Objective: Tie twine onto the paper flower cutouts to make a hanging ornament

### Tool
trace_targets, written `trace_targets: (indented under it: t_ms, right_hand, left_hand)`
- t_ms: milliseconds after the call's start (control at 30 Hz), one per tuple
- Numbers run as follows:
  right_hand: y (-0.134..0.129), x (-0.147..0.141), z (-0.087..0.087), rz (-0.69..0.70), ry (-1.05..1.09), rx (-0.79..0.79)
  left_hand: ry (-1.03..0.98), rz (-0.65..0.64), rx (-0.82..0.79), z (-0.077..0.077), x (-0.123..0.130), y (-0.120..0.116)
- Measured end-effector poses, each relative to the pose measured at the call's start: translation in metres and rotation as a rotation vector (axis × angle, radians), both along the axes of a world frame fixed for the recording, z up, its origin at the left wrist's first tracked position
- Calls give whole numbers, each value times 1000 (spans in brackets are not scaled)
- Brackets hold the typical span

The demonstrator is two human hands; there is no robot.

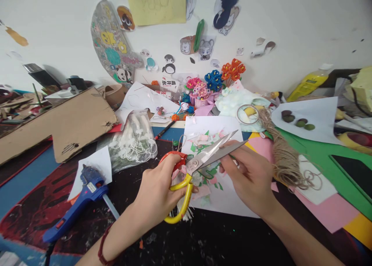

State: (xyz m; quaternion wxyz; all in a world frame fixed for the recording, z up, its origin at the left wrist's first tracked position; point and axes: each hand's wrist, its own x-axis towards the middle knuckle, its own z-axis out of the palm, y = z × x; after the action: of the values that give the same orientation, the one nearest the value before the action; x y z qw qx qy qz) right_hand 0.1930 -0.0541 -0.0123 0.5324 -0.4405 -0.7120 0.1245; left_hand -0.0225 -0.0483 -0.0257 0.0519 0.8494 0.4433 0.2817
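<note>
My left hand (158, 186) is closed around the scissors (195, 164), which have one red and one yellow handle loop. Their blades stand slightly apart and point up to the right. My right hand (250, 173) is beside the blades, its thumb and fingers drawn together near the lower one. Whatever those fingers pinch is hidden or too small to make out. Beneath the scissors lies a white paper sheet (232, 200) strewn with green and pink paper scraps (202, 190). A green piece shows just under the blades; I cannot tell whether it touches them.
A blue glue gun (84, 202) lies at the left, near a clear bag (130, 142) of white strings. Brown twine (286, 161) and coloured paper (328, 210) are on the right, with a dark phone (353, 177). Beaded flowers (215, 81) and cardboard (84, 122) stand further back.
</note>
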Motion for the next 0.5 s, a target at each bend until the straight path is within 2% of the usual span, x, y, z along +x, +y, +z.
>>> trace_targets:
  t_ms: [367, 500]
  right_hand:
    - [0, 1, 1, -5, -29, 18]
    - [1, 2, 1, -8, -27, -1]
  left_hand:
    - [-21, -8, -33, 0, -1, 0]
    - [-84, -10, -124, -2, -1, 1]
